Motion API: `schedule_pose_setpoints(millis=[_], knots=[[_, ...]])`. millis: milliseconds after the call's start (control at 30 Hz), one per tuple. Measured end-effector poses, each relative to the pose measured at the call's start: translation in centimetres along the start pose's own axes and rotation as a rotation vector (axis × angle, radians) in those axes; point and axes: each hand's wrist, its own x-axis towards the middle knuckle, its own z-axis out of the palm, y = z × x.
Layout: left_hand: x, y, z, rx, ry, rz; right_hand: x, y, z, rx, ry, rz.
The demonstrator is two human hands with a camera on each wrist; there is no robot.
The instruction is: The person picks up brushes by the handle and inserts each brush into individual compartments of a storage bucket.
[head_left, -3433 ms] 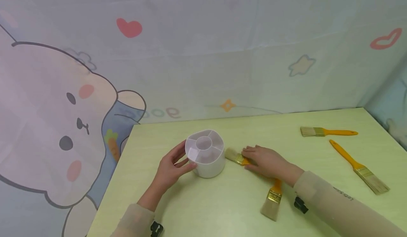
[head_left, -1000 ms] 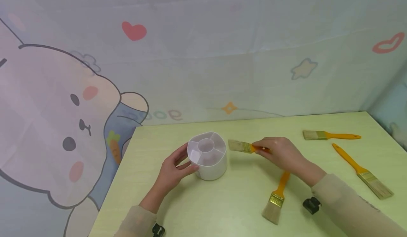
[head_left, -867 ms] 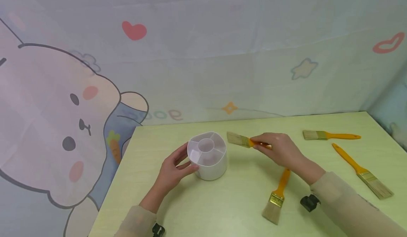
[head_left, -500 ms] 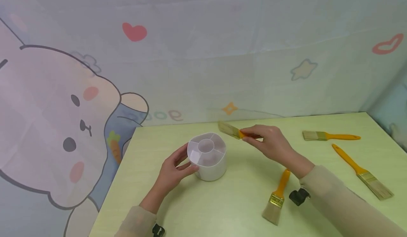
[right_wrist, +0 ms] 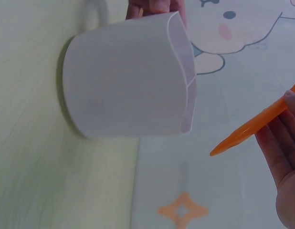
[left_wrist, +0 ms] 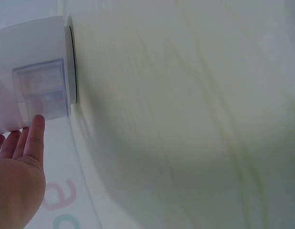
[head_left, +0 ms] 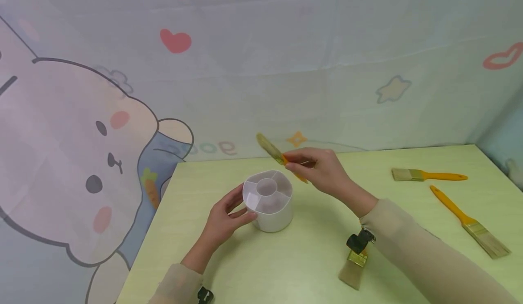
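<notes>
Near centre of the head view, slightly above: raised brush (head_left: 274, 152), tilted, bristles toward upper left, orange handle slanting lower right. Right grip (head_left: 320, 168) pinches the handle near the ferrule. Left grip (head_left: 222, 218) holds white holder (head_left: 272, 218) from its left side, thumb on the near wall, fingers round toward the back. Holder stands upright on tabletop (head_left: 306, 258), just below frame centre; round middle well, outer compartments around it.

Step in hand, my read: bringing the brush to the holder, handle end down. Right-wrist view has the handle tip apart from the rim, so not in yet. Can't tell which compartment is meant.

To do it well: stand the brush more upright first, tip directly over one opening, then lower straight. Coming in slanted risks clipping the rim or a divider. Pinch close to the ferrule is good, leaves handle length free for insertion. Left grip: light, steady pressure; holder looks light and could slide or tip if knocked.

Watch the right forearm: wrist camera (head_left: 359, 240) overlaps near brush (head_left: 351, 272), lower right of frame; don't drag it. Far brush (head_left: 429, 175) and side brush (head_left: 469, 221), right of frame, are well apart.
</notes>
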Motion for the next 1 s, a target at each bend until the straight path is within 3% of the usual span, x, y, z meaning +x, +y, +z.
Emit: schedule_pose_setpoints(millis=[333, 567, 1000], knots=[[0.1, 0.1, -0.1, 0.017, 0.000, -0.008, 1.7, -1.6, 2.3, 0.199, 0.013, 0.057], [0.1, 0.0, 0.0, 0.014, -0.003, -0.002, 2.4, -1.7, 4.1, 0.225, 0.003, 0.024], [0.0, 0.0, 0.0, 0.015, -0.003, -0.002, 2.7, -1.5, 6.4, 0.233, -0.002, 0.046]])
